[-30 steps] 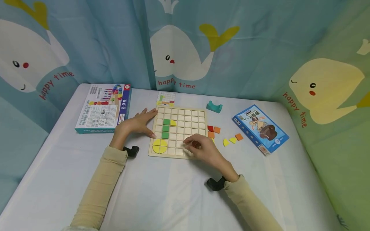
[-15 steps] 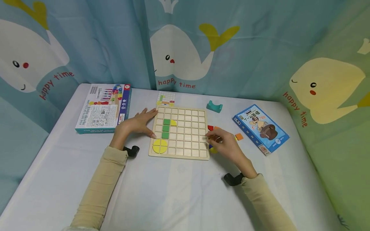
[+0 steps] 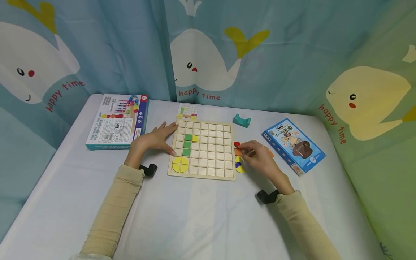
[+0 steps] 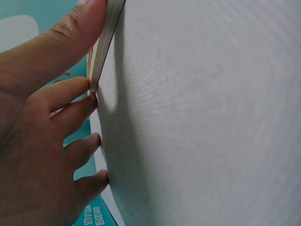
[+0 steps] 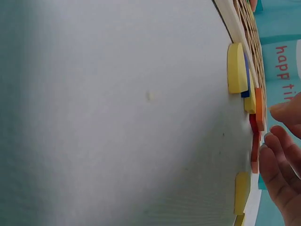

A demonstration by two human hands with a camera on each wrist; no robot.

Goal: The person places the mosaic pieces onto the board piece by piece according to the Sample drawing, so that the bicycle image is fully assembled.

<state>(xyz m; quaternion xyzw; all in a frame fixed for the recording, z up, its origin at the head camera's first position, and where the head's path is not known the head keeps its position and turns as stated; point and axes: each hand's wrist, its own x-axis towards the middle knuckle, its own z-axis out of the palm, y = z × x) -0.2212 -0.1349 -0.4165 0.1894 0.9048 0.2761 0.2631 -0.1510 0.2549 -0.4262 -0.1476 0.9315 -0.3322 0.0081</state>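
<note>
A wooden grid board (image 3: 209, 155) lies flat on the table. In it sit several green squares (image 3: 187, 144), a yellow quarter piece (image 3: 195, 138) and a yellow circle of quarter pieces (image 3: 180, 164). My left hand (image 3: 154, 140) touches the board's left edge with thumb and fingers spread. Beyond the right edge my right hand (image 3: 259, 159) hovers over loose pieces. In the right wrist view its thumb and fingers (image 5: 275, 172) are apart, with nothing seen between them. Near them lie orange squares (image 5: 259, 109), a red piece (image 3: 237, 144), and yellow (image 5: 236, 68) and blue pieces (image 3: 238, 164).
A small pattern card (image 3: 187, 111) lies behind the board. To its right sits a teal curved block (image 3: 242, 120). A blue box (image 3: 294, 146) is at the right, and another box (image 3: 117, 122) at the left. A whale-print curtain (image 3: 136, 54) hangs behind the table.
My right hand has moved right, from over the board to the loose pieces beside it. The left hand has stayed at the board's left edge.
</note>
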